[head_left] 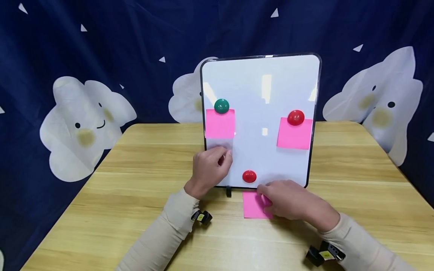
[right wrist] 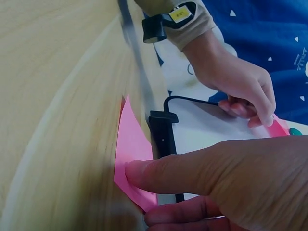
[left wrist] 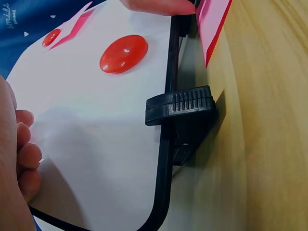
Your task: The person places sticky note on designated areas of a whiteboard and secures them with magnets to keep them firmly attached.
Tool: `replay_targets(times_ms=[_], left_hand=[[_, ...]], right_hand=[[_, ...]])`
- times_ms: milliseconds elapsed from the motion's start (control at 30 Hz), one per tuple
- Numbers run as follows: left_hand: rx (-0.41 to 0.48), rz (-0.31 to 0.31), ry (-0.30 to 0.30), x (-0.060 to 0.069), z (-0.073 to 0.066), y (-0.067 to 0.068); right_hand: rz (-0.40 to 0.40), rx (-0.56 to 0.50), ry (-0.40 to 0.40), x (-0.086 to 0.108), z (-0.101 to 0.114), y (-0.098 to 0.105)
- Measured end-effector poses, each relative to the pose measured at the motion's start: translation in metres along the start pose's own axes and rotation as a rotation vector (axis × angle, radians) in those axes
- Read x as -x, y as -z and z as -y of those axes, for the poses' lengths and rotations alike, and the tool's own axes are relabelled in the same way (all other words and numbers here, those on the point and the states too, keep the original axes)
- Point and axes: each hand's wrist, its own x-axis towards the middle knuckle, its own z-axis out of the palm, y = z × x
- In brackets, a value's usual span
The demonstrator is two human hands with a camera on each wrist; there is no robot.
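Note:
My right hand (head_left: 288,199) is at the bottom edge of the whiteboard (head_left: 257,150) and pinches a pink sticky note (head_left: 251,206). In the right wrist view, the thumb lies across that note (right wrist: 132,149), with fingers behind it. My left hand (head_left: 213,165) hovers before the board's lower left part, fingers loosely curled, with nothing seen in them. Just above it, a second pink note (head_left: 219,127) sits under a green round magnet (head_left: 222,106). A third pink note (head_left: 294,137) is under a red magnet (head_left: 296,117). Another red magnet (head_left: 249,176) is alone near the bottom edge.
The black-framed whiteboard leans upright on a wooden table (head_left: 135,169), on black feet such as the one (left wrist: 183,108) at its lower edge. A dark blue curtain (head_left: 135,45) with cloud faces hangs behind. Both wrists wear black camera straps.

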Motion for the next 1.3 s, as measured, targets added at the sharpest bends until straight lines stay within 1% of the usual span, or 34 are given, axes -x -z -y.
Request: replay_targets(times_ms=[233, 467, 600, 733, 967, 1100, 1300], left_hand=[[-0.005, 0.004, -0.012, 0.0, -0.0006, 0.0007], [-0.004, 0.002, -0.03, 0.0004, -0.001, 0.0005], [-0.002, 0.006, -0.04, 0.0011, -0.0005, -0.0005], [-0.001, 0.012, -0.052, 0.0012, -0.0018, -0.0013], [0.001, 0.015, -0.061, 0.0016, -0.0026, -0.0027], [0.003, 0.014, -0.064, 0.0014, -0.0035, -0.0028], [0.002, 0.029, -0.064, 0.0019, -0.0044, -0.003]], right_hand=[[0.027, -0.011, -0.021, -0.0012, 0.0032, -0.0002], [0.018, -0.021, 0.03, -0.0011, 0.0021, -0.0015], [0.031, -0.011, -0.003, -0.0013, 0.0031, -0.0021], [0.046, 0.024, -0.049, -0.0014, 0.0049, -0.0029], [0.062, 0.039, -0.087, -0.0006, 0.0072, -0.0027], [0.054, 0.034, -0.074, -0.0001, 0.0066, -0.002], [0.012, 0.011, -0.032, 0.0002, 0.0041, -0.0013]])
